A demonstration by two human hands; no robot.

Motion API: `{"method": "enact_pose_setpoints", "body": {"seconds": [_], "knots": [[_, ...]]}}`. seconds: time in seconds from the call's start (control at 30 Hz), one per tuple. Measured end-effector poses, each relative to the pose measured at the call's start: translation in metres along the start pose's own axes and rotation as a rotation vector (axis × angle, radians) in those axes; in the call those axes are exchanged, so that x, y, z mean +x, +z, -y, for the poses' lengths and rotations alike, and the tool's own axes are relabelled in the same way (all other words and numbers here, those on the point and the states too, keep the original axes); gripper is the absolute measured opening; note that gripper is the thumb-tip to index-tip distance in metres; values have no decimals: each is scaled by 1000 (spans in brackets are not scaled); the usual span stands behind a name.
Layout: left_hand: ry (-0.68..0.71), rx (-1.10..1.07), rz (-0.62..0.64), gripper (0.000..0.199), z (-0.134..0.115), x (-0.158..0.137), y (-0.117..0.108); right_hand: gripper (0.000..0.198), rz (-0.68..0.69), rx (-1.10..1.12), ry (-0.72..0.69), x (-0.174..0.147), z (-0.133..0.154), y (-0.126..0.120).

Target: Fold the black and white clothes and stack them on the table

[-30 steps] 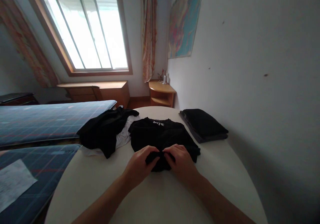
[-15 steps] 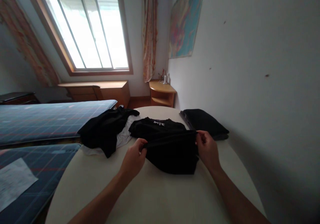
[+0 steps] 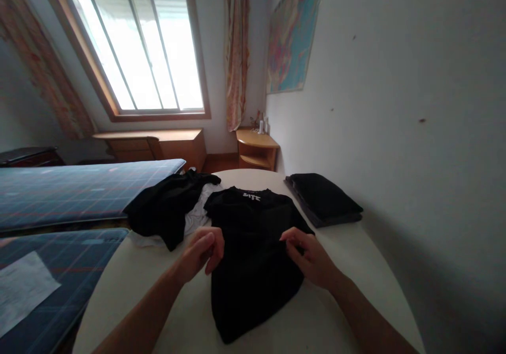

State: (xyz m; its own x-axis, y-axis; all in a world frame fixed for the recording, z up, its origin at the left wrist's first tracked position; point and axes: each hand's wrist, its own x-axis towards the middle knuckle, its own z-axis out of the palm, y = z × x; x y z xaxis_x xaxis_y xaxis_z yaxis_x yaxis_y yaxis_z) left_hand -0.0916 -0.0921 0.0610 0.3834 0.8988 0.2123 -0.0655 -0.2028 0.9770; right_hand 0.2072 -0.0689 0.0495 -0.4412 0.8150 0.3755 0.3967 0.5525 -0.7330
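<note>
Both hands [image 3: 202,252] [image 3: 314,259] at shirt [image 3: 255,285] side edges

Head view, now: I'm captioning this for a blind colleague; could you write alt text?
A left hand and a right hand are at either side of a black shirt lying on a pale, round-edged table. Rumpled black and white clothes lie left of the shirt, folded dark cloth right.

Blk shirt [image 3: 256,254]: wht lettering [image 3: 252,197] nr neckline, too sm. to read
Wall map [image 3: 294,40]: any txt too blurry to read
Paper [image 3: 26,291] on mattress [image 3: 93,259]: faint marks, illeg.
</note>
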Motion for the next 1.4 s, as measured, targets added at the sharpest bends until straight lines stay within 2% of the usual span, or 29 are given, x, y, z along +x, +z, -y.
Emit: {"method": "enact_pose_setpoints", "body": {"seconds": [0.07,0.13,0.2,0.23,0.3,0.4,0.5,0.57,0.63,0.8,0.9,0.97,1.03,1.07,1.13,1.17,1.23,1.3,1.4], "knots": [[-32,251,-171,42,5,8,1,16,156,-30,-42,-3,13,10],[-64,550,-275,26,12,14,3,15,291,-35,-83,-4,23,18],[-86,792,-289,18,22,16,4,16,386,-31,-124,-3,28,22],[-104,888,-269,21,26,15,5,17,406,-34,-139,-3,28,22],[-159,1036,-203,34,33,11,5,19,377,-71,-147,0,24,18],[-249,1184,-120,48,34,6,5,18,211,-179,-69,4,8,3],[-320,1221,-61,39,32,6,3,16,82,-276,77,5,-10,-17],[-335,1221,-52,31,31,8,-1,18,77,-306,137,4,-18,-28],[-320,1230,-100,26,32,9,-9,24,125,-300,165,2,-22,-35],[-321,1283,-341,16,32,11,-35,37,265,-238,181,0,-22,-33],[-293,1325,-402,15,30,13,-38,32,307,-253,134,0,-22,-26],[-181,1338,-411,13,27,14,-29,23,330,-247,99,-1,-23,-23],[-43,1289,-356,9,21,14,-12,13,348,-220,85,-2,-22,-22],[16,1240,-287,8,18,12,-1,10,358,-201,88,-2,-21,-22],[98,1126,-70,7,12,8,20,9,364,-173,104,-2,-18,-24],[117,1094,37,11,10,6,30,9,353,-169,108,-2,-15,-25],[117,1085,167,26,10,2,42,8,280,-168,99,-1,-12,-28],[83,1093,190,25,14,2,45,6,166,-147,81,0,-11,-29],[39,1042,34,14,22,8,36,6,-15,-73,87,3,-15,-31]]}}
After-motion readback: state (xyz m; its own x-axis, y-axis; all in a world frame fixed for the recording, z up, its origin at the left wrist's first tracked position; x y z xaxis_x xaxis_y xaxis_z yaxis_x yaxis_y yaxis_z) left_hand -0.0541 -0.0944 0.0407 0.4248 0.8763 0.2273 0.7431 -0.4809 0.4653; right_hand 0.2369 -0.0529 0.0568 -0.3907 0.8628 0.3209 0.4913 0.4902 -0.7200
